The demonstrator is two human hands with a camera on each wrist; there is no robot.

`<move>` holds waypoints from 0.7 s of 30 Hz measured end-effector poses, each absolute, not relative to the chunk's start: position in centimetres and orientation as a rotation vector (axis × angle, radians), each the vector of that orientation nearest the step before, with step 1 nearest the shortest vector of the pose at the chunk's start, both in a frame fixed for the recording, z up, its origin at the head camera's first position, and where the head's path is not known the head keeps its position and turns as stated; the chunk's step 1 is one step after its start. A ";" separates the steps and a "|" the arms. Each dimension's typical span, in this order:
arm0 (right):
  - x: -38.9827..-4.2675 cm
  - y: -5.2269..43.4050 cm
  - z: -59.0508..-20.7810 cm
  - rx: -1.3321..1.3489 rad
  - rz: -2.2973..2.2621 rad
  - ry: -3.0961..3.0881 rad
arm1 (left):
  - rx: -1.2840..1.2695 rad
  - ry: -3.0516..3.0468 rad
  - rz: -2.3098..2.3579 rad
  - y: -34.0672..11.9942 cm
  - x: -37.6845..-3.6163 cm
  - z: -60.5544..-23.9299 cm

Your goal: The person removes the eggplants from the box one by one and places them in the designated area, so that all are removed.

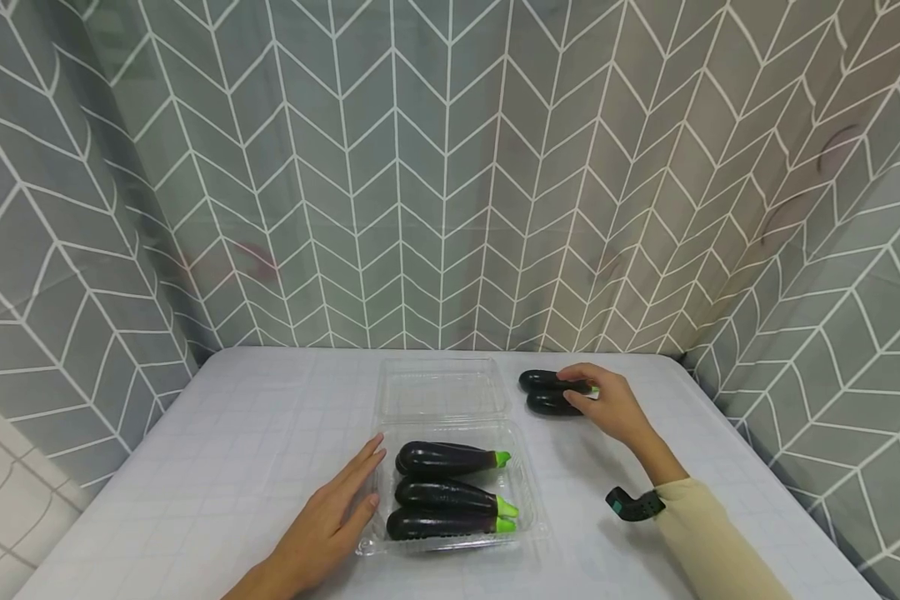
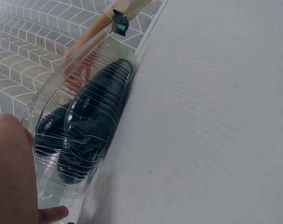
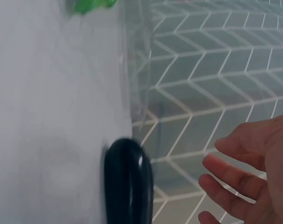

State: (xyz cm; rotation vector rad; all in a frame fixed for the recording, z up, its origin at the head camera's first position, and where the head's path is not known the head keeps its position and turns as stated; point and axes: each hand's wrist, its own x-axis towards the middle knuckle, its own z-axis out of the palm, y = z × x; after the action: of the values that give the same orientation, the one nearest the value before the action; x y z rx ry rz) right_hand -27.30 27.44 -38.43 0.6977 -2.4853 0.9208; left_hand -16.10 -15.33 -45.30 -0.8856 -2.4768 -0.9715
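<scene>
Grey fabric (image 1: 420, 167) with white chevron lines hangs behind the white-covered table (image 1: 232, 458) and along both its sides, shading greenish at the upper left and brownish toward the upper right; pale tiles (image 1: 3, 508) with darker joints show at lower left, under soft light

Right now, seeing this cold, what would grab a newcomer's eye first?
Probably the three dark eggplants with bright green stems, in the clear box on the white table. Next, two loose eggplants right of the open lid, by the right grip. Then the gray chevron curtain behind.
</scene>
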 end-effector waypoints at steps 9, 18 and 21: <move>-25.6 24.6 -37.5 0.788 0.979 -2.424 | -0.876 -2.472 -0.960 -15.4 -16.1 -45.4; -24.1 22.0 -37.1 0.899 1.039 -2.417 | -0.871 -2.506 -0.991 -15.5 -16.0 -45.3; -23.7 21.5 -37.3 0.949 1.053 -2.411 | -0.872 -2.509 -0.991 -15.4 -16.0 -45.2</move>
State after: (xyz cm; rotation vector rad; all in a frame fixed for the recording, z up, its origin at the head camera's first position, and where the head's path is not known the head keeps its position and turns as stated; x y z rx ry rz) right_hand -23.71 21.46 -37.28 0.9494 -2.4108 1.0533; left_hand -16.02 -15.43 -45.24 -0.8717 -2.5094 -0.9913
